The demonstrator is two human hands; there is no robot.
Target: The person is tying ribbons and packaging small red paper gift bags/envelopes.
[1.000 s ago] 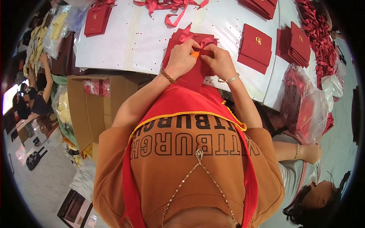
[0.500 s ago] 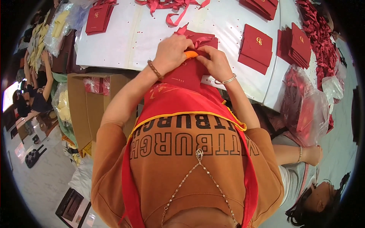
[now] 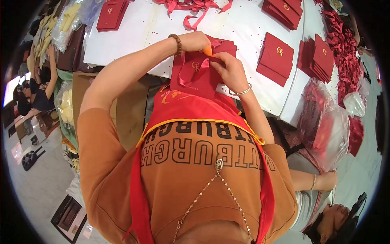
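A flat red paper bag (image 3: 185,75) with a small gold print lies at the table's near edge, above my red apron. Across its face runs a glossy red ribbon (image 3: 200,74). At the bag's top edge my left hand (image 3: 194,42) bends in from above, closed, an orange cover (image 3: 208,50) on one finger. Close to its right, my right hand (image 3: 230,70) pinches the ribbon between thumb and fingers. The exact grip of my left fingertips is partly hidden, but they meet the ribbon there. Another red bag (image 3: 229,45) shows beneath, behind my hands.
Stacks of red bags lie at far left (image 3: 110,15), far right (image 3: 283,12) and right (image 3: 275,59). Loose ribbons (image 3: 193,5) lie at the back. A plastic bag (image 3: 325,122) hangs at right; a cardboard box (image 3: 130,107) stands at left. Another person's arm (image 3: 310,181) is at lower right.
My left hand has swung up over the bag's top edge, its elbow out to the left. A ribbon length now hangs over the bag's front. My right hand has shifted slightly down.
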